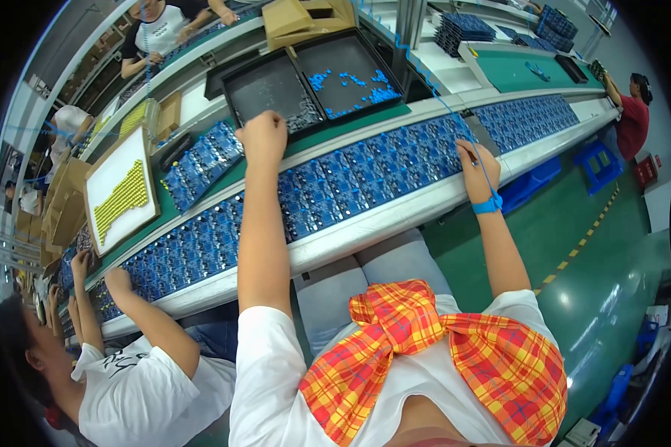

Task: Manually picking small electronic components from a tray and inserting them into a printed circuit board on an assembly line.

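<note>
My left hand (264, 138) is closed at the near edge of a black divided tray (257, 112), beside the compartment with small dark parts (303, 115). Its fingertips face away, so what they hold is hidden. Over the right part of a long row of blue circuit boards (350, 181), my right hand (479, 173) has its fingers pinched together; anything in them is too small to name. A blue wrist strap (488, 204) with a coiled cord (455, 115) circles that wrist. Small blue components (380, 93) lie scattered in the tray's right compartment.
Left of the tray, blue boards (201, 165) lie beside a white tray of yellow components (123, 197). A co-worker (138, 372) works at my left along the same metal rail (335, 242). Cardboard (309, 22) sits behind the tray. More boards (525, 121) continue rightward.
</note>
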The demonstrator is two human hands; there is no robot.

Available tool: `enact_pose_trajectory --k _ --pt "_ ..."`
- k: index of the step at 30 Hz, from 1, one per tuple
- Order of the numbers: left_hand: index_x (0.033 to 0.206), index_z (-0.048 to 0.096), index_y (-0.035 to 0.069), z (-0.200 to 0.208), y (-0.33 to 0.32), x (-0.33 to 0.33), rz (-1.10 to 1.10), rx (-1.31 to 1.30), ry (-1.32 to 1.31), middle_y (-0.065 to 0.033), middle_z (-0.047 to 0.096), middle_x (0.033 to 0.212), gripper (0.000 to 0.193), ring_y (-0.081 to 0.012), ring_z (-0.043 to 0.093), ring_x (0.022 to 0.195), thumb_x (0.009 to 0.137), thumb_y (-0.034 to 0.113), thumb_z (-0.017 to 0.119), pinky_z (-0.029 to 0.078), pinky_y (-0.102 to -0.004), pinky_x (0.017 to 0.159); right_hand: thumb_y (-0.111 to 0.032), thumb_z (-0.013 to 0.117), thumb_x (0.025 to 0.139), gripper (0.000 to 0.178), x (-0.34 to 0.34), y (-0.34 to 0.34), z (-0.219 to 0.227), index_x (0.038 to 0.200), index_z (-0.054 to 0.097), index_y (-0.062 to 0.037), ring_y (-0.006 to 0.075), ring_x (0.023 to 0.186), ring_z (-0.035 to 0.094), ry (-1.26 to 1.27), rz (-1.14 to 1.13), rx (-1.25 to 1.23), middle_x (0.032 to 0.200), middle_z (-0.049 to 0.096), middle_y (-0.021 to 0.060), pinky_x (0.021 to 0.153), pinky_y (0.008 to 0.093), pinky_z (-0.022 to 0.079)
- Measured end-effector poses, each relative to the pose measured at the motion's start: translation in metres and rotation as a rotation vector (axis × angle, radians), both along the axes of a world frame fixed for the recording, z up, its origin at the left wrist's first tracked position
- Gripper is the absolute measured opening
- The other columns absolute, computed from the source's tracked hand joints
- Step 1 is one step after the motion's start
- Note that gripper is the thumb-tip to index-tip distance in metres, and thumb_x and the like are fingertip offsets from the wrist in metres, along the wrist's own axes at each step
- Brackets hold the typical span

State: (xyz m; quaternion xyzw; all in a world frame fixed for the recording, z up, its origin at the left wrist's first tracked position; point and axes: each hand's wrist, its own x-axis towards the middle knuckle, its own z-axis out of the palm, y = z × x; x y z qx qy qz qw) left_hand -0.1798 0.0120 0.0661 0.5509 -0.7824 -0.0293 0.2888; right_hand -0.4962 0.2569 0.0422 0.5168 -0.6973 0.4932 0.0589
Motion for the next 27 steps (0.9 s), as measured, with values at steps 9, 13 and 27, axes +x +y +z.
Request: enact_pose_trajectory --k 9,13,27 --pt "0.095 0.072 0.003 0.026 0.039 -0.004 -0.223 0.037 0.3 -0.0097 0.072 0.083 0.02 -0.0201 0.068 0.077 0.083 0.018 0.067 0.053 -0.032 0.072 -0.009 0.066 0.085 0.011 0.017 -0.027 0.027 0.094 0.072 -0.0033 0.0276 0.08 0.067 0.15 0.484 0.323 0.09 0.07 0.0133 0.07 0.0352 0.052" --pt "0.096 0.073 0.003 0.045 0.07 -0.021 -0.4 0.2 0.357 -0.0132 0.071 0.084 0.019 -0.0247 0.068 0.076 0.084 0.017 0.067 0.051 -0.0333 0.074 -0.007 0.065 0.082 0.011 0.004 -0.039 0.03 0.09 0.071 -0.002 0.0324 0.083 0.064 0.347 0.522 0.466 0.088 0.069 0.0132 0.074 0.039 0.052" --pt "0.102 0.072 0.001 0.021 0.11 -0.074 -0.771 0.628 0.222 -0.0113 0.073 0.092 0.019 -0.0187 0.065 0.081 0.088 0.013 0.066 0.051 -0.0307 0.077 -0.007 0.063 0.082 0.008 0.002 -0.045 0.036 0.088 0.068 -0.0045 0.0332 0.09 0.062 0.515 0.58 0.56 0.089 0.065 0.0118 0.08 0.0422 0.051"
